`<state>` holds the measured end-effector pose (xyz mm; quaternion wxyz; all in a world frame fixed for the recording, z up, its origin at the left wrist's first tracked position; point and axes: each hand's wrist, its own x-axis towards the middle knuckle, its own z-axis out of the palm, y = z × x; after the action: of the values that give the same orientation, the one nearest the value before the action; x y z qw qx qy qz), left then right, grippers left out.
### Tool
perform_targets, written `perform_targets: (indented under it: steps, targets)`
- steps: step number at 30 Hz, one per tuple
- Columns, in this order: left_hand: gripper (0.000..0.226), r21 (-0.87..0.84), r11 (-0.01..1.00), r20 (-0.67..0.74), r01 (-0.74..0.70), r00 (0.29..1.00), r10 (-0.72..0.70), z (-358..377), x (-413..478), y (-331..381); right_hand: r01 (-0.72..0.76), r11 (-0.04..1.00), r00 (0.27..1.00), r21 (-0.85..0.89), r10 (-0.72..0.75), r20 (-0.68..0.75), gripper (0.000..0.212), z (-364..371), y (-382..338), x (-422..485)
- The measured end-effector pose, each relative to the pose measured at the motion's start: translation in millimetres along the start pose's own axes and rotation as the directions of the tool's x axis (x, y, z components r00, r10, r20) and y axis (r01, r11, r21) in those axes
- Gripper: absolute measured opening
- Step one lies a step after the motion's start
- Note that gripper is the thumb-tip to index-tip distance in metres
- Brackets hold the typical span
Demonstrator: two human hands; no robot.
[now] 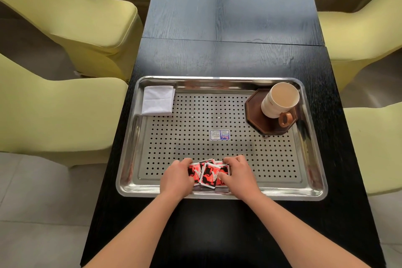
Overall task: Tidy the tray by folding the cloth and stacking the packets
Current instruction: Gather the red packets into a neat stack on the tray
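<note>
left hand (177, 177): palm down; curls round packets (208, 174) | right hand (239, 176): palm down; pinches their other side | forearms: bare; converge forward

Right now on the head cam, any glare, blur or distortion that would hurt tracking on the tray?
Head view: glare streaks the far rim of the tray, and a pale sheen washes the table beyond it. Head view: wide-angle distortion bows the table edges and chairs. Head view: the packets look slightly soft and the sticker text is unreadable. The cloth and mug are evenly lit.
</note>
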<state>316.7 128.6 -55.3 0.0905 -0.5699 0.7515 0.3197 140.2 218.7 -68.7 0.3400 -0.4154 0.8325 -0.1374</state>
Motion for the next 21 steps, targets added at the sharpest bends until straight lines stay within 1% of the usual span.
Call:
perform_targets:
  steps: [2,4,6,8,9,11,13,14,15,16,18,19,21]
  targets:
    - [0.05,-0.005,1.0,-0.022,-0.001,1.0,0.0,-2,3,4,0.001,1.0,1.0,0.009,-0.001,0.002,0.049,0,2,0]
    - [0.054,-0.015,0.998,-0.008,-0.065,0.998,0.065,-2,5,9,0.004,1.0,1.0,0.019,-0.004,0.001,0.048,-1,5,-1]
    - [0.064,0.013,0.979,0.067,-0.204,0.977,0.203,-3,2,16,0.012,1.0,1.0,0.027,-0.012,0.003,0.048,-1,8,-3]
    - [0.073,0.152,0.92,0.152,-0.361,0.928,0.339,-2,1,22,0.018,0.999,1.0,0.028,-0.018,0.011,0.048,-1,9,-3]
    - [0.073,0.228,0.879,0.172,-0.419,0.906,0.387,-1,3,25,0.018,0.999,1.0,0.029,-0.018,0.015,0.049,-1,9,-3]
    - [0.065,0.315,0.818,0.175,-0.48,0.877,0.447,0,9,28,0.012,0.999,1.0,0.035,-0.013,0.026,0.049,-2,8,-2]
    - [0.059,0.348,0.787,0.177,-0.51,0.86,0.479,-1,11,27,0.011,0.999,0.999,0.041,-0.013,0.033,0.049,-3,9,-1]
    - [0.055,0.344,0.787,0.172,-0.513,0.858,0.484,-1,11,27,0.012,0.999,0.999,0.042,-0.014,0.035,0.048,-3,9,-1]
    - [0.05,0.316,0.806,0.155,-0.501,0.865,0.477,-1,11,26,0.014,0.999,0.999,0.043,-0.016,0.035,0.047,-4,10,-1]
    - [0.043,0.255,0.845,0.124,-0.469,0.883,0.452,-2,9,26,0.018,0.999,0.999,0.043,-0.02,0.035,0.047,-4,10,-1]
    - [0.026,0.039,0.938,0.043,-0.344,0.939,0.343,-8,7,23,0.029,0.999,0.999,0.042,-0.031,0.035,0.045,-4,10,-1]
    - [0.016,-0.086,0.96,0.022,-0.265,0.963,0.268,-11,7,19,0.032,0.999,0.999,0.044,-0.033,0.035,0.045,-4,10,-1]
    - [0.009,-0.287,0.952,0.036,-0.11,0.991,0.125,-19,8,10,0.033,0.999,0.999,0.044,-0.034,0.035,0.045,-4,10,-1]
